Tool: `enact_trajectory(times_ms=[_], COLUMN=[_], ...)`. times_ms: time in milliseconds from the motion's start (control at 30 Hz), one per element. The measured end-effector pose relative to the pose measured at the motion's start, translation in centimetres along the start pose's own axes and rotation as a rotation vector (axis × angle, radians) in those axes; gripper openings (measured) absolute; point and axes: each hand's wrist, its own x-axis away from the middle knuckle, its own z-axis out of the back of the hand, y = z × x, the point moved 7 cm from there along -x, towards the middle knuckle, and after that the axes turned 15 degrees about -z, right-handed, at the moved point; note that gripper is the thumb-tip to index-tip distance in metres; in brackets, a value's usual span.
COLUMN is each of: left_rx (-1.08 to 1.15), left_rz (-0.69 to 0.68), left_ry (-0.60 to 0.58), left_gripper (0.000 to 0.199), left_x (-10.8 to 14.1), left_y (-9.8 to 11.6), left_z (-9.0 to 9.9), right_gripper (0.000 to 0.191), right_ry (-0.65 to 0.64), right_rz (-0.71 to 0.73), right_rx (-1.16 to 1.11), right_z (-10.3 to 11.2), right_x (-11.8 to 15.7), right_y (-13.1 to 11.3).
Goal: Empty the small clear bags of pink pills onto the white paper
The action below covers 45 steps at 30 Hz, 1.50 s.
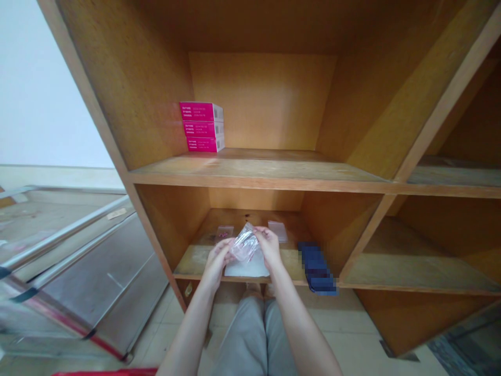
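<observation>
Between my two hands is a clear plastic bag, crinkled and shiny, tilted above the lower shelf. My left hand grips its left edge with closed fingers. On the other side, my right hand pinches the bag's upper right edge. Whether anything lies inside the bag I cannot tell. Beneath it a white sheet lies at the shelf's front edge. Behind my left hand rests a small clear bag with tiny pink-red items in it. A pale, flat packet lies behind my right hand.
Three pink boxes are stacked on the upper shelf. A dark blue object, partly pixelated, overhangs the lower shelf's front edge at right. A metal-framed glass case stands at left. Wooden dividers bound the compartments.
</observation>
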Motion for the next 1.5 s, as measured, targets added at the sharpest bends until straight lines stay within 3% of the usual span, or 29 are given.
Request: enact_trajectory(times_ms=[233,467,733,1167,1500], left_rx=[-0.119,-0.062,-0.055,-0.073,-0.171], left_rz=[-0.109,-0.149,-0.121,-0.104,-0.007], left_ry=[-0.108,-0.092,-0.111,0.0,-0.285], left_gripper=[0.027,0.026,0.025,0.026,0.024], left_x=[-2.0,-2.7,-2.9,-3.3,-3.0], left_y=[1.4,2.3,2.3,1.2,0.9], left_z=[-1.6,-1.7,-2.4,-0.9,-2.4], right_gripper=[0.018,0.022,0.021,0.028,0.024], right_ry=[-0.214,-0.152,-0.165,-0.178,-0.275], right_rz=[0.031,0.066,0.056,0.057,0.044], right_rx=[0.216,0.121,0.132,0.24,0.385], right_z=[-2.2,-1.3,-1.6,-1.5,-1.4], right_x=[0.9,0.4,0.6,0.3,-0.1], right_y=[-1.0,-0.9,-1.6,-1.7,-0.7])
